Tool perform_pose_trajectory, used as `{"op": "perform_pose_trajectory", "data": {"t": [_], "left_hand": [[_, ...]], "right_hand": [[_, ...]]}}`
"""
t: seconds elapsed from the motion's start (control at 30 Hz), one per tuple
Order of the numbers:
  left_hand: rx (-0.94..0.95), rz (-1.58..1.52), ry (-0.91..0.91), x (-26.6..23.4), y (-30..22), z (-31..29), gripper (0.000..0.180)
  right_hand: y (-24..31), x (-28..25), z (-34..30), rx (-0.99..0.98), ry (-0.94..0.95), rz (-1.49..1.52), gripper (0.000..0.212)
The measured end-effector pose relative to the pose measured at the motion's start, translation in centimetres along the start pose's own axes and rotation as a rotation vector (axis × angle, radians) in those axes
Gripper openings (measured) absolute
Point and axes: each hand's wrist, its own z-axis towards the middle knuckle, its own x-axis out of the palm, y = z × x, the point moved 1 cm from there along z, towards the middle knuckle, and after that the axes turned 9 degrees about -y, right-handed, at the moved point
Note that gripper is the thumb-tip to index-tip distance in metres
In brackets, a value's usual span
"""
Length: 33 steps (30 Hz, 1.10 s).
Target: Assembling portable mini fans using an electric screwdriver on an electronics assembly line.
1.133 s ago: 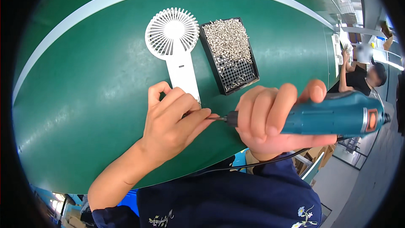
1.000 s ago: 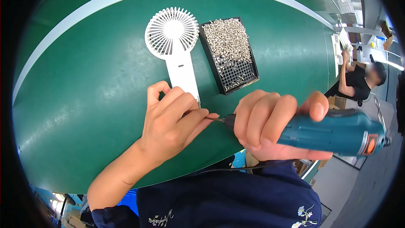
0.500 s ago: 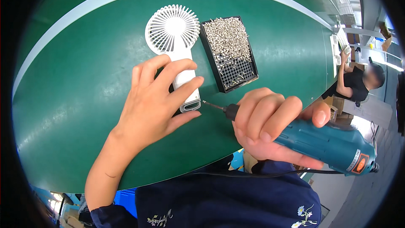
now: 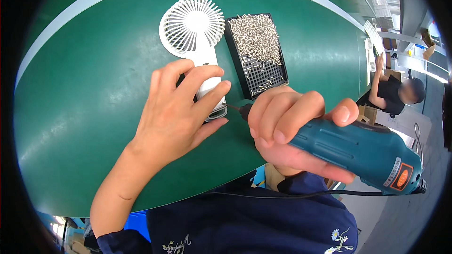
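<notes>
A white hand-held fan lies on the green table, round grille away from me, handle toward me. My left hand lies over the handle and grips it, fingers spread across its lower part. A teal electric screwdriver is in my right hand. Its thin bit points left and its tip touches the bottom end of the fan's handle, just beside my left fingertips.
A black tray holding several small silver screws lies right of the fan. The screwdriver's black cable runs across my dark blue clothing. Another person in a black top sits at the far right, past the table's edge.
My left hand has moved up from the bit and spread over the fan's handle. The right hand has tilted the screwdriver and brought the bit's tip to the handle's end.
</notes>
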Motion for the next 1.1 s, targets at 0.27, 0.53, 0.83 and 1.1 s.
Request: {"op": "perform_pose_trajectory", "data": {"t": [0.27, 0.53, 0.83, 1.1], "left_hand": [[0.000, -0.009, 0.002, 0.1, 0.1, 0.2, 0.059], [-0.009, -0.050, 0.025, -0.6, -0.1, 0.5, 0.046], [0.003, -0.105, 0.025, -0.5, -0.3, 0.4, 0.025], [-0.012, -0.136, 0.013, -0.7, -0.5, 0.5, 0.027]], "right_hand": [[0.0, 0.3, 0.1, 0.003, 0.070, -0.070, 0.074], [2.3, -2.0, 1.7, -0.129, -0.170, -0.075, 0.077], [1.7, -3.5, 1.2, -0.064, -0.270, 0.001, 0.089], [1.4, -3.9, 1.0, 0.025, -0.319, -0.018, 0.090]]}}
